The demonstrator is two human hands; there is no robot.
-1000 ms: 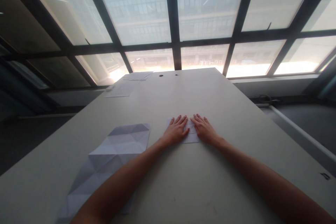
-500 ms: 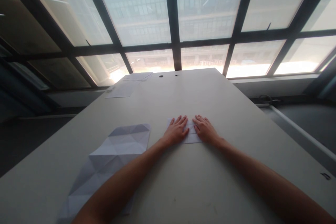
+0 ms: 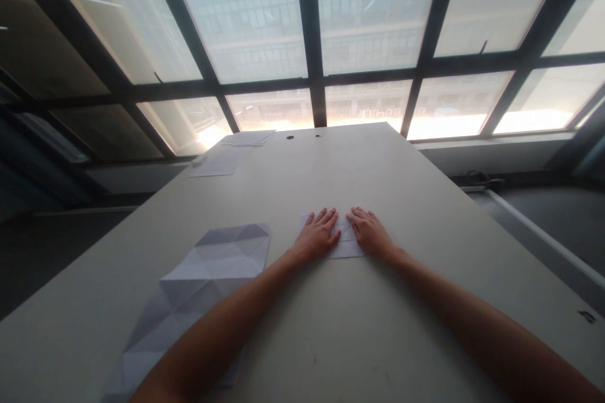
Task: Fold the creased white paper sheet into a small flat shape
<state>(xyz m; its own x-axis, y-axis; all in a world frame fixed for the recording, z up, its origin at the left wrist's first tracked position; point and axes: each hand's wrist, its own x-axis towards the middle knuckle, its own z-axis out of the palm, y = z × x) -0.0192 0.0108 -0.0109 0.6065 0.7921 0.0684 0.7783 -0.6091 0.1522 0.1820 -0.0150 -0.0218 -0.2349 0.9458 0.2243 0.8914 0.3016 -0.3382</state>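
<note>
A small folded sheet of white paper (image 3: 346, 248) lies flat on the white table, with crease or fold lines across its middle. My left hand (image 3: 317, 236) rests on its left part, palm down with the fingers stretched out. On the right part lies my right hand (image 3: 369, 232), also flat with its fingers extended. Between the two hands a strip of the paper shows; the rest is covered. Left of the hands is a larger creased sheet of paper (image 3: 208, 264), unfolded and partly hidden under my left forearm.
Several white sheets (image 3: 217, 164) lie at the far left corner of the table (image 3: 307, 182). Two small dark holes (image 3: 290, 137) sit near the far edge. Large windows (image 3: 368, 19) rise behind it. A white rail (image 3: 543, 233) runs along the floor at the right.
My right hand has shifted very slightly, showing a little more of the paper. My left hand stays in place.
</note>
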